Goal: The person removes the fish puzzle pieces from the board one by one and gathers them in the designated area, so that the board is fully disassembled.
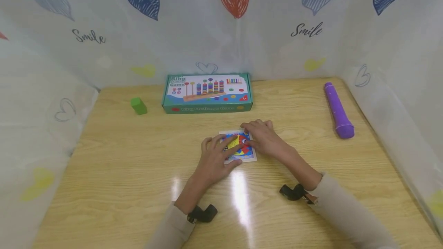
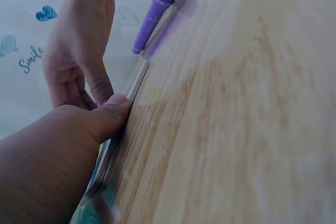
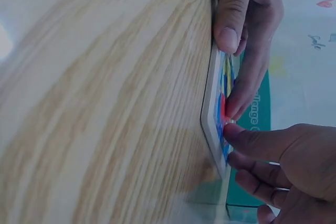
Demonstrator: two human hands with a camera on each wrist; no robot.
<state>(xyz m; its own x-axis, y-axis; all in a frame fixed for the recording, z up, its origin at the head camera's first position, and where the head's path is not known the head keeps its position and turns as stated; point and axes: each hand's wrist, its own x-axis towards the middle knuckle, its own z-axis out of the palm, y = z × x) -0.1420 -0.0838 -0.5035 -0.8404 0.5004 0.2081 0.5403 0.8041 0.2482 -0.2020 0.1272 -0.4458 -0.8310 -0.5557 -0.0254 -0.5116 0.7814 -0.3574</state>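
A small square picture puzzle (image 1: 250, 156) lies flat on the table, showing a red and yellow fish on blue inside a pale frame. My left hand (image 1: 215, 162) spreads over its left part, two fingers reaching across the picture and the thumb at the near edge. On the right side, my right hand (image 1: 264, 137) touches the board with its thumb on the picture near the fish's eye and a bent finger by the far right corner. The right wrist view shows the right thumb (image 3: 257, 142) against the picture's face. Parts of the picture are hidden under the fingers.
Behind the puzzle lies a green Ring Challenge Game box (image 1: 207, 108). A green block (image 1: 139, 106) stands at the back left. The purple toy microphone (image 1: 337, 108) lies near the table's right edge. Printed white curtains surround the wooden table (image 1: 131, 172).
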